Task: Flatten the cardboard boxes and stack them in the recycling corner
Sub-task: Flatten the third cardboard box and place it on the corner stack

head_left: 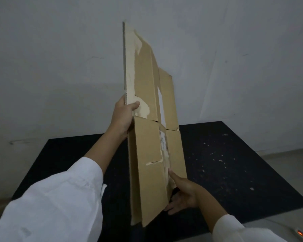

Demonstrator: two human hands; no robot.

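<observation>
A brown cardboard box, collapsed nearly flat, stands on end in the air over a black table. Its upper flaps show torn pale patches, and a small white label sits near its middle crease. My left hand grips the box's left edge about halfway up, thumb on the near face. My right hand is at the lower right edge, thumb pressed on the near face and the other fingers spread behind and beneath the panel.
A grey-white wall rises right behind the table. Pale scraps speckle the table's right half. A light floor shows at right, and a white device with an orange light lies at the bottom right corner.
</observation>
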